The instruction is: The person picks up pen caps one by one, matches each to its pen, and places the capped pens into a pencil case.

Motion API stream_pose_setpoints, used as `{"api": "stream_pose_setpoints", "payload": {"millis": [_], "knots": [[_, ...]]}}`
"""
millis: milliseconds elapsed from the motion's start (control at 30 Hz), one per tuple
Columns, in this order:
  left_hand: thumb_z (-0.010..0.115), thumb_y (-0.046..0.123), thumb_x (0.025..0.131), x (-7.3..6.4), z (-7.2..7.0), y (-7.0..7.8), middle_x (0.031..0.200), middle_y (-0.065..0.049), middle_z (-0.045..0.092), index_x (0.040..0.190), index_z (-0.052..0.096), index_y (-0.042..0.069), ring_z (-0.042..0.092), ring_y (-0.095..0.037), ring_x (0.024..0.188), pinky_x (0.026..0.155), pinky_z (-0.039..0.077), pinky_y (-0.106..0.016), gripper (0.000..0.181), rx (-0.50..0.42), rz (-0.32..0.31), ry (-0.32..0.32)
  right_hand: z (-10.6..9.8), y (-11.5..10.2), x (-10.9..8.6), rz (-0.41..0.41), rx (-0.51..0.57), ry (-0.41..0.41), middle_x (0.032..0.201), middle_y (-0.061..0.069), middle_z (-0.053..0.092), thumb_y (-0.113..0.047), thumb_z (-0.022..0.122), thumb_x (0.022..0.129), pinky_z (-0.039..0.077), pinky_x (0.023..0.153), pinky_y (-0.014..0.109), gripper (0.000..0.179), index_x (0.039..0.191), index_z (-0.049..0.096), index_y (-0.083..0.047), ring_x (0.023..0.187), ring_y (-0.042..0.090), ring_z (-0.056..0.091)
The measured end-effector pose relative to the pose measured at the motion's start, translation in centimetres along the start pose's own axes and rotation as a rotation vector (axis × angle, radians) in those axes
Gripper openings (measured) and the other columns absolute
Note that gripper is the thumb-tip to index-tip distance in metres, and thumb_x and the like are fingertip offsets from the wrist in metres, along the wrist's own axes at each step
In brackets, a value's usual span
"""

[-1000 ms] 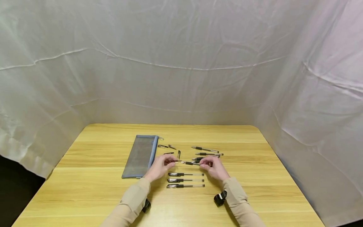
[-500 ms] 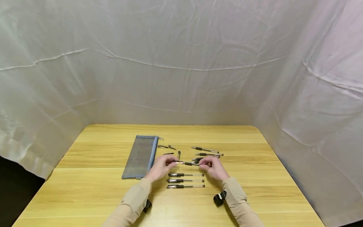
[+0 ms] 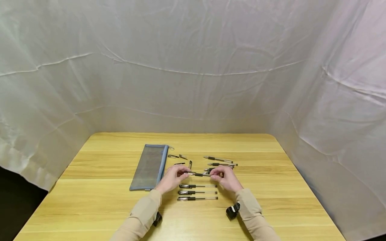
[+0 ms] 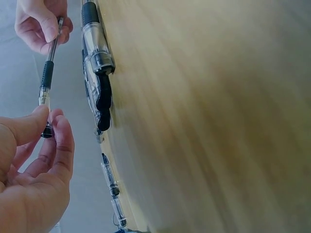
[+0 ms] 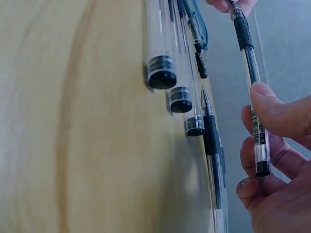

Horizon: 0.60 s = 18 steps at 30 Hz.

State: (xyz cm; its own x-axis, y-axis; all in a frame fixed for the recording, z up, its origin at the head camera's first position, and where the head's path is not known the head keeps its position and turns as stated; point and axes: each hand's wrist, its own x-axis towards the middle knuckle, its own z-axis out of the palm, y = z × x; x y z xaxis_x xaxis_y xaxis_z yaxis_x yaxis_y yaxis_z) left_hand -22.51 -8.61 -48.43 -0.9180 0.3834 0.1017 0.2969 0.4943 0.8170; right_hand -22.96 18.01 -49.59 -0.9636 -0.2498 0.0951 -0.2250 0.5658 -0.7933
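Held pen (image 3: 199,174): raised above the table (image 3: 90,214), roughly midway between its left and right edges and well apart from the far edge. Left hand (image 3: 172,177): thumb and fingers pinch the cap end. Right hand (image 3: 227,179): thumb and fingers grasp the clear barrel near its rear plug. How fully the cap is seated cannot be told.

Handling, as judged: light and stiff; the smooth barrel is likely slippery, the cap's clip and the point fragile. The dark ribbed grip section should offer the surest hold.

Containers: a blue-edged sheer pouch (image 3: 147,167) lies flat toward the table's left edge; its contents, if any, cannot be made out. The held pen's clear barrel contains a dark refill.

Also noted: three capped pens (image 3: 190,198) nearer the person, loose caps (image 3: 190,164) beside the pouch, uncapped pens (image 3: 212,158) toward the right edge.
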Motion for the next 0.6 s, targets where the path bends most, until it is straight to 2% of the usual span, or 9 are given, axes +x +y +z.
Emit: {"api": "stream_pose_setpoints", "payload": {"millis": [300, 500, 600], "knots": [[0.064, 0.014, 0.099, -0.02, 0.03, 0.0, 0.11, -0.007, 0.072, 0.114, 0.073, 0.009, 0.064, -0.013, 0.087, 0.074, 0.052, -0.02, 0.018, 0.014, 0.02, -0.003, -0.07, -0.24, -0.11, -0.01, 0.007, -0.026, 0.098, 0.006, 0.073, -0.006, 0.072, 0.088, 0.047, 0.075, 0.019, 0.011, 0.098, 0.076, -0.011, 0.084, 0.011, 0.058], [0.064, 0.013, 0.099, -0.06, 0.02, 0.03, 0.113, -0.008, 0.072, 0.114, 0.073, 0.008, 0.063, -0.013, 0.087, 0.073, 0.051, -0.02, 0.019, 0.015, 0.028, -0.002, -0.05, -0.27, -0.2, -0.023, 0.049, -0.031, 0.103, 0.01, 0.076, -0.011, 0.074, 0.089, 0.051, 0.081, 0.02, 0.014, 0.102, 0.076, -0.008, 0.088, 0.008, 0.063], [0.065, 0.012, 0.098, -0.07, -0.02, 0.0, 0.114, -0.01, 0.072, 0.114, 0.073, 0.007, 0.064, -0.014, 0.088, 0.073, 0.052, -0.019, 0.019, 0.009, 0.036, 0.001, -0.03, -0.19, -0.16, -0.031, 0.083, -0.033, 0.102, 0.012, 0.076, -0.013, 0.075, 0.088, 0.052, 0.08, 0.019, 0.017, 0.104, 0.075, -0.006, 0.086, 0.007, 0.064]]}}
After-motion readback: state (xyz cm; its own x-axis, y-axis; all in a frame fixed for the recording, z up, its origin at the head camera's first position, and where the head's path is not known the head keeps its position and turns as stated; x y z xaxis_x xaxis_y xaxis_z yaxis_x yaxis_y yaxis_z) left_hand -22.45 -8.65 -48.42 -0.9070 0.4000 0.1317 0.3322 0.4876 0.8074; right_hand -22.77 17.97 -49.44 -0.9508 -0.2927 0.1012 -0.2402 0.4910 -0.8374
